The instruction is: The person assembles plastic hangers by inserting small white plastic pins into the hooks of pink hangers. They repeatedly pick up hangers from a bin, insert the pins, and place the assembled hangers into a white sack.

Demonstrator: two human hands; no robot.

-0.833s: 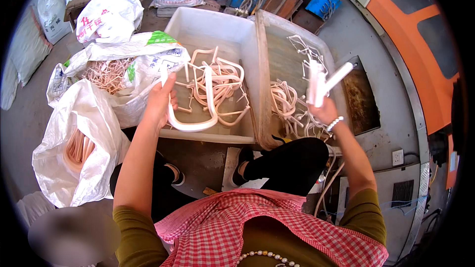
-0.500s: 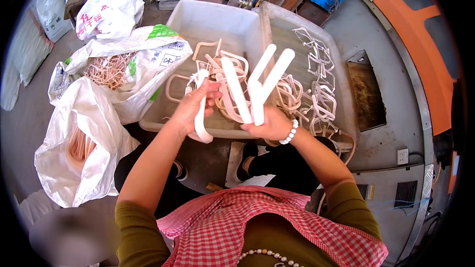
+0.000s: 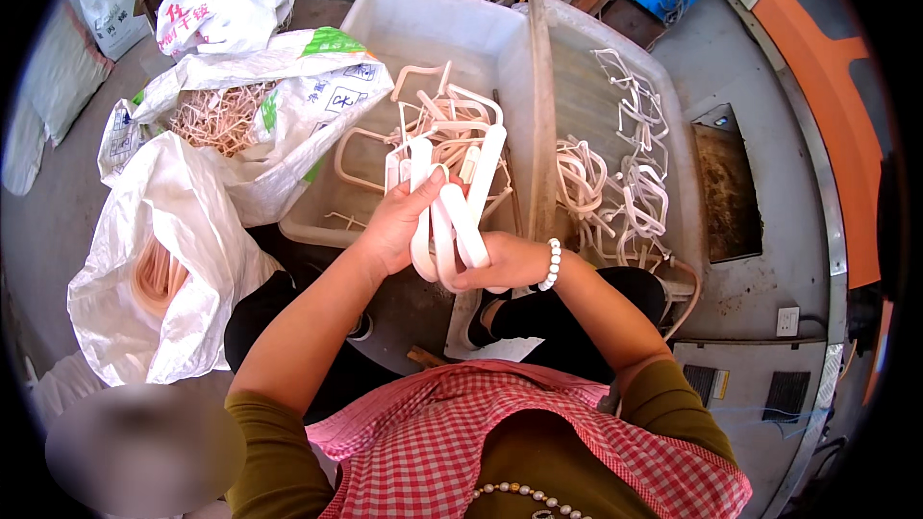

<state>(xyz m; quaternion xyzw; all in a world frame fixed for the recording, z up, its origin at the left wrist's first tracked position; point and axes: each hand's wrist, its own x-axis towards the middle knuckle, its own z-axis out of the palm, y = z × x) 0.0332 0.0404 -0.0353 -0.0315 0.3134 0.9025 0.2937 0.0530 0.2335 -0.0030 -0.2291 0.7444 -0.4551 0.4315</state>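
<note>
Both of my hands meet over the near edge of a pale plastic bin (image 3: 423, 29). Between them is a bundle of flat, pale pink-white plastic U-shaped pieces (image 3: 488, 168). My left hand (image 3: 389, 228) is closed around the bundle's left side, thumb on top. Lower down, my right hand (image 3: 511, 261), with a white beaded bracelet (image 3: 551, 265) at the wrist, grips the bent ends from the right. Behind the bundle, a loose heap of similar pinkish bent pieces (image 3: 452, 120) lies in the bin, partly hidden. Some fingers of each hand are covered by the pieces.
A second bin (image 3: 569, 53) on the right holds tangled bent pieces (image 3: 639, 197). At the left stand open white woven sacks, one with thin pink scraps (image 3: 221, 118), another with pink looped strips (image 3: 159, 279). A grey metal panel (image 3: 721, 312) borders the right side.
My hands have come together, and the piece in my left hand now lies against the bundle in my right. The bundle's ends no longer fan out. The view has shifted slightly.
</note>
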